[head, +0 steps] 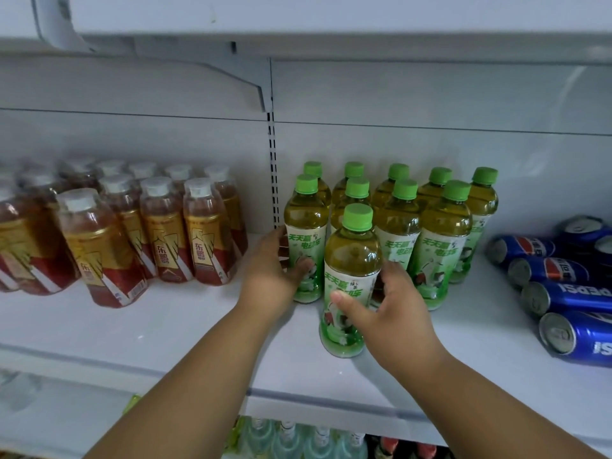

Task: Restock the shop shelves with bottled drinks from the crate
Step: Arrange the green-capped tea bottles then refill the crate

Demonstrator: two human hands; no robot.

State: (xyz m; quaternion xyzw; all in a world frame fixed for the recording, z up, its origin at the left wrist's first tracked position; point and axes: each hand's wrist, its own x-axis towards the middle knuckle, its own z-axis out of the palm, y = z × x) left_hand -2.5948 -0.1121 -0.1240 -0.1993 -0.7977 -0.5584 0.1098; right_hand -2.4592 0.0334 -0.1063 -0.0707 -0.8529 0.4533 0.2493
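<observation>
Task item: clear plastic green-tea bottle with green screw cap and green-white label, upright, alone near the front edge of the white metal shelf, ahead of its group.
Right hand: fingers wrapped around the label band of this bottle, thumb across the front; gripping.
Left hand: fingers curled on the lower body of the front-left green-capped bottle; holding or steadying it.
Handling estimate: full, so moderately heavy; thin wall likely yields under hard squeeze; label film probably slick. Take hold at mid-body; keep vertical.
Group behind: rows of identical green-capped bottles, touching one another, toward the back edge.
Left side: amber bottles with white caps and gold-red labels, well apart.
Right side: blue cola cans lying on their sides, near the group.
Obstruction: neighbouring bottles sit close; tipping risk when sliding the bottle rearward.
Crate: not in view.
</observation>
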